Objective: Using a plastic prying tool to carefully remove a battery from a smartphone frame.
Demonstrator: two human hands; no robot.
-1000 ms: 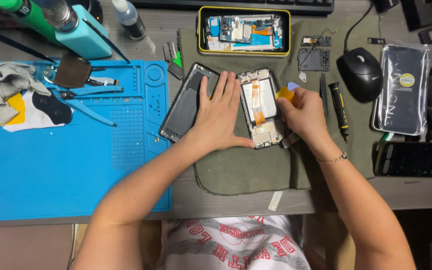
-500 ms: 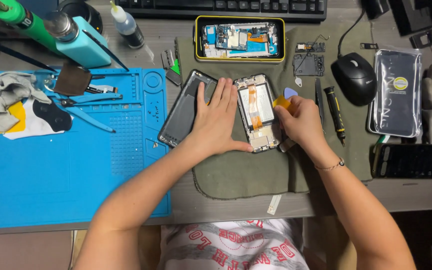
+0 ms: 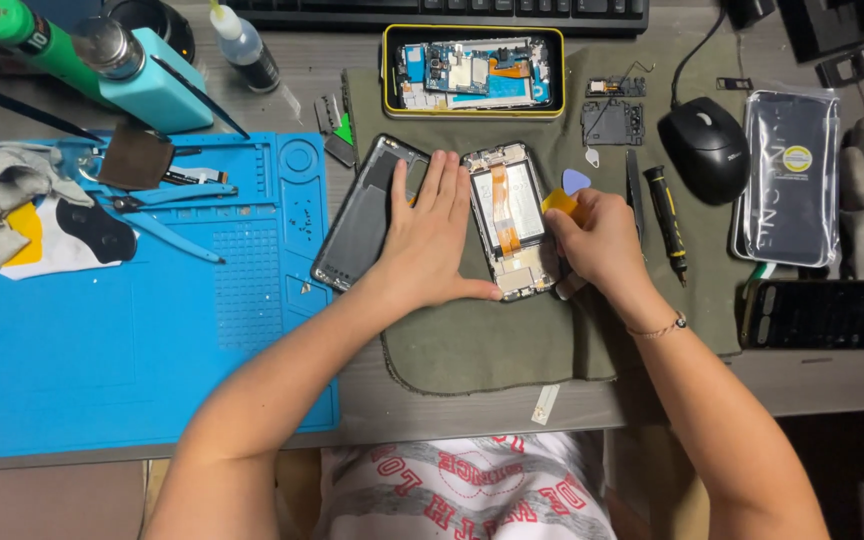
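Phone (image 3: pixel 508 218) lies opened, orange ribbon cable exposed, flanked by both hands.

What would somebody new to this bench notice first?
Probably the opened phone with its orange ribbon cable, lying on the olive cloth mat at centre, steadied by the left hand while the right hand presses a yellow pick at its edge. Next, the big blue work mat at left.

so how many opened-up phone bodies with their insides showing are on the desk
2. One opened phone lies on the green cloth between the left hand and right hand; the other, yellow-rimmed, sits near the keyboard. More may be hidden.
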